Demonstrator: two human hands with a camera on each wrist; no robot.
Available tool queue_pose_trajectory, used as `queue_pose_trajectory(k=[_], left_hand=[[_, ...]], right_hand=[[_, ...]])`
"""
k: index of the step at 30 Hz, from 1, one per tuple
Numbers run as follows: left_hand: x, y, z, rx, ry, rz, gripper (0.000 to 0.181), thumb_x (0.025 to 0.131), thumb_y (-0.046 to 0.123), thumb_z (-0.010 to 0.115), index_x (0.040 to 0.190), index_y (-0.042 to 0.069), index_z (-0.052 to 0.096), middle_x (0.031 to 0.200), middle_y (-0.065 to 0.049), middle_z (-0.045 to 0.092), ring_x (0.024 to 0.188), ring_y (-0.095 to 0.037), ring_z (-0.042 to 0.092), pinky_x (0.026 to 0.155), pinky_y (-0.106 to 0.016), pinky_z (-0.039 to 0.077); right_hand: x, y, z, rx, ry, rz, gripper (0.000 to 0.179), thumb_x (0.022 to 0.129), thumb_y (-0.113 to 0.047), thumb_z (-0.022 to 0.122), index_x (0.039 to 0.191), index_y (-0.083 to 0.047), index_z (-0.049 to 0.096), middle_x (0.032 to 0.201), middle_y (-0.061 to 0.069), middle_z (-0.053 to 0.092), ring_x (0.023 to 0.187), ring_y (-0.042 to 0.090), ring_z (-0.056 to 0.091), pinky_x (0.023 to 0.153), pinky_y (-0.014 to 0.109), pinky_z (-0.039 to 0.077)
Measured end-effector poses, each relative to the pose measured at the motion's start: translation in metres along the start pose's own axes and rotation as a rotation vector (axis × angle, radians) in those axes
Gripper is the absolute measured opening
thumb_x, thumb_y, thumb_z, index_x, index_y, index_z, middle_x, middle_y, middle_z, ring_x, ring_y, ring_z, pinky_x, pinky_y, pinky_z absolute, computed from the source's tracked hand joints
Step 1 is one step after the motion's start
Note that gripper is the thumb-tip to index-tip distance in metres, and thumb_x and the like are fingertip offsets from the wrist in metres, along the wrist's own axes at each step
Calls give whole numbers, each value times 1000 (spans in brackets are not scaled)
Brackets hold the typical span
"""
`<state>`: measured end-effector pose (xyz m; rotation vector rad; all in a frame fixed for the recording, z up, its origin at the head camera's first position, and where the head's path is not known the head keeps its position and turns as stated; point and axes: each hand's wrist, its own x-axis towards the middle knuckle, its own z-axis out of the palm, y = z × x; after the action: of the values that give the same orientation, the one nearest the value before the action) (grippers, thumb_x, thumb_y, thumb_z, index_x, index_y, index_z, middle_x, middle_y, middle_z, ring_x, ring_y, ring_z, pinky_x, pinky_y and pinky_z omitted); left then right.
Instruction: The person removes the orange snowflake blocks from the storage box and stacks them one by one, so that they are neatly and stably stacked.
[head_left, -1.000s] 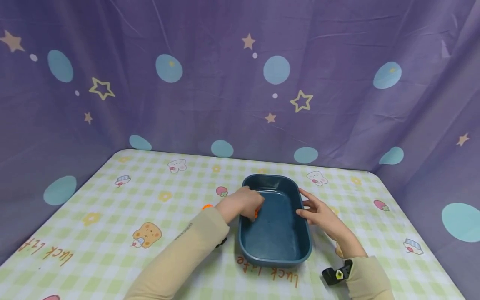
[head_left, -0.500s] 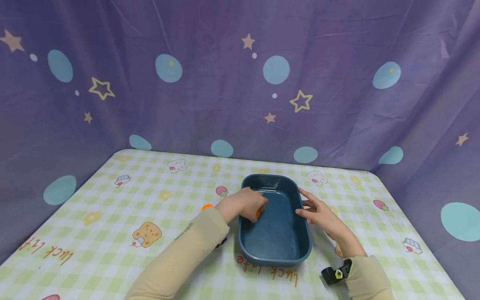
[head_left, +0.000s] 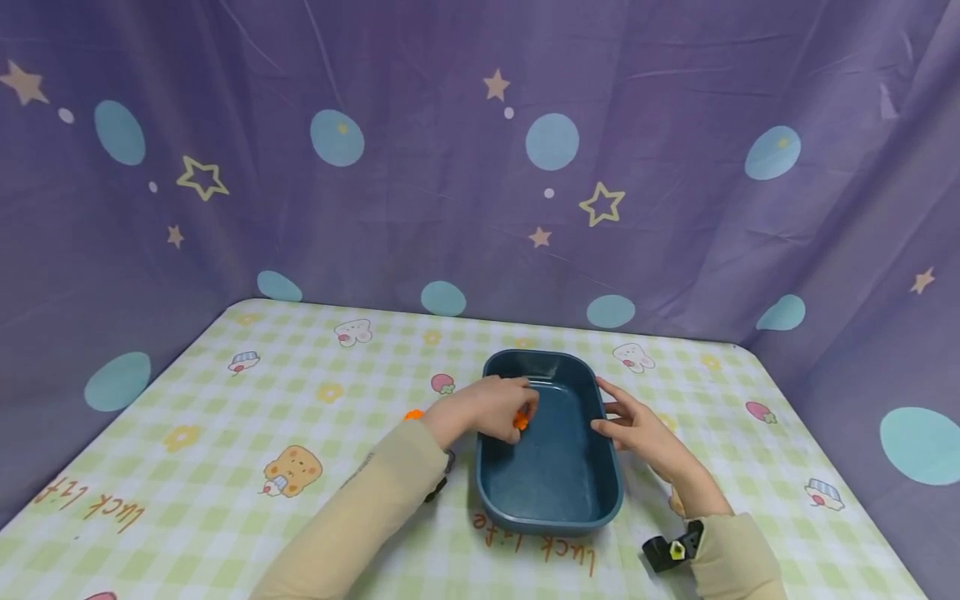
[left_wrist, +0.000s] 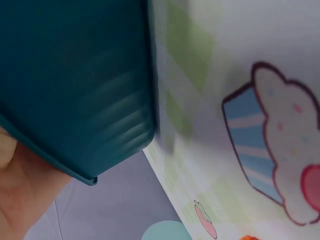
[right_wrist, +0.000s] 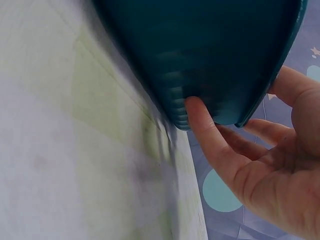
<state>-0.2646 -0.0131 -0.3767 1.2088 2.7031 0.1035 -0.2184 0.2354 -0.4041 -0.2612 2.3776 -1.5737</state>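
Observation:
A deep, dark teal container [head_left: 551,467] with rounded corners stands on the table. My left hand [head_left: 495,407] reaches over its left rim and pinches a small bright orange piece [head_left: 521,421] inside; the fingers hide much of it, and I cannot tell its kind. Another orange thing [head_left: 414,414] lies on the cloth beyond my left forearm, partly covered by it. At the opposite side, my right hand [head_left: 641,429] holds the container by its right rim. The right wrist view shows one straight fingertip [right_wrist: 192,105] against the outer wall and the thumb up at the rim.
Under everything lies a green-and-white checked tablecloth [head_left: 360,450] printed with cartoon sweets and lettering. A purple curtain [head_left: 435,225] with stars and blue spots hangs behind the table's far edge. A black wrist camera [head_left: 667,550] sits below my right wrist.
My left hand has shifted slightly to the right inside the container, and more of the orange piece shows at its fingertips. The right hand and the container have stayed put.

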Motion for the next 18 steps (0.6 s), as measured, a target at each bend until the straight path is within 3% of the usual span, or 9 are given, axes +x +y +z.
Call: queue_pose_trajectory(k=[7, 18], left_hand=[[-6, -1, -3, -89, 35, 25, 18, 76, 19, 65, 91, 22, 56, 88, 5, 44, 73, -12, 45, 63, -23, 39], [-21, -5, -8, -122, 155, 54, 25, 77, 19, 63, 102, 17, 64, 93, 5, 51, 77, -10, 47, 70, -21, 43]], right_hand=[[1, 0, -1, -17, -2, -3, 70, 89, -23, 57, 146, -23, 18, 135, 24, 38, 87, 19, 53, 68, 31, 46], [-1, -1, -1, -17, -5, -3, 71, 88, -23, 58, 146, -23, 17, 136, 25, 37, 88, 19, 53, 68, 31, 46]])
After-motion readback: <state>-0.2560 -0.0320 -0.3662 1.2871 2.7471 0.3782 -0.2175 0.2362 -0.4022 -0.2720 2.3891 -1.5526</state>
